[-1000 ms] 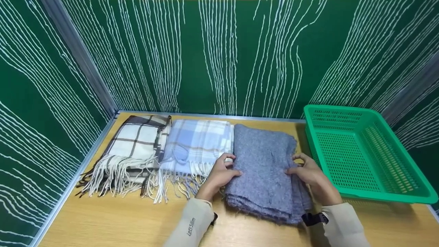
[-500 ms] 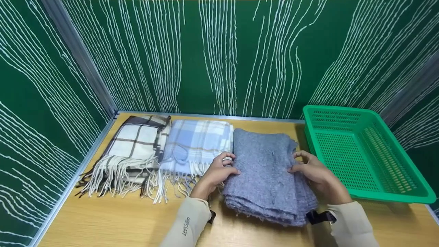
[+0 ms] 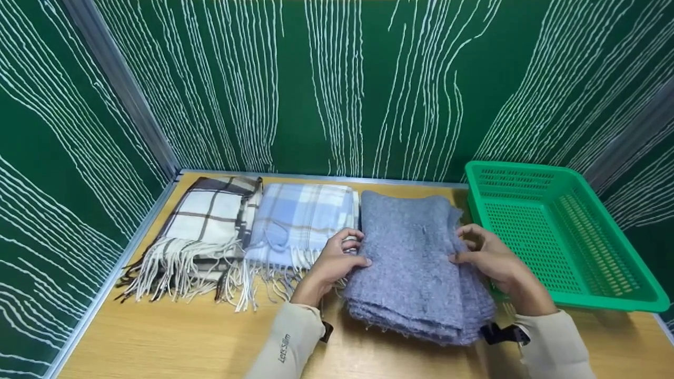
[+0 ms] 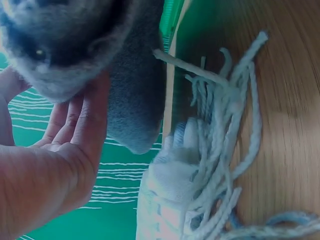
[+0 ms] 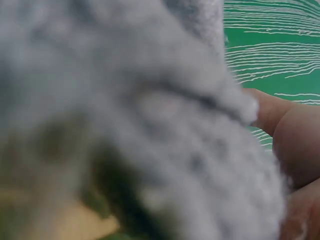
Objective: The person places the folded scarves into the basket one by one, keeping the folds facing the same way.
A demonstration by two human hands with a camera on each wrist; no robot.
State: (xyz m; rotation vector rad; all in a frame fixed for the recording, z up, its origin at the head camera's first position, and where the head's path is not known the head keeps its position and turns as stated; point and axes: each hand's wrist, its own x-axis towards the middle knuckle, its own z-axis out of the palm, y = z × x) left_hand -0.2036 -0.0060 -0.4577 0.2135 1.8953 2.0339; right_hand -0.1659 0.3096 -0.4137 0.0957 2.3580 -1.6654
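A folded grey fuzzy scarf (image 3: 405,252) lies between my two hands in the head view, its layered near end fanned out a little at the right. At its left edge my left hand (image 3: 337,260) grips it, thumb on top and fingers at the side. My right hand (image 3: 489,258) pinches the opposite edge the same way. In the left wrist view, the left hand's fingers (image 4: 90,120) reach beneath a rounded fold of the scarf. Blurred grey cloth (image 5: 200,150) fills most of the right wrist view, with part of the right hand (image 5: 300,140) behind it.
Left of the grey scarf lies a folded blue-and-white plaid scarf (image 3: 305,216) with fringe. Beyond it is a brown-and-white checked scarf (image 3: 210,210), also fringed. A green plastic basket (image 3: 605,299) stands at the right. Green walls (image 3: 295,105) with white lines enclose the wooden table (image 3: 184,337).
My right hand has shifted right with its edge of the grey scarf, and the near right layers spread wider. The scarf's far edge dipped nearer, then moved back. My left hand has hardly moved.
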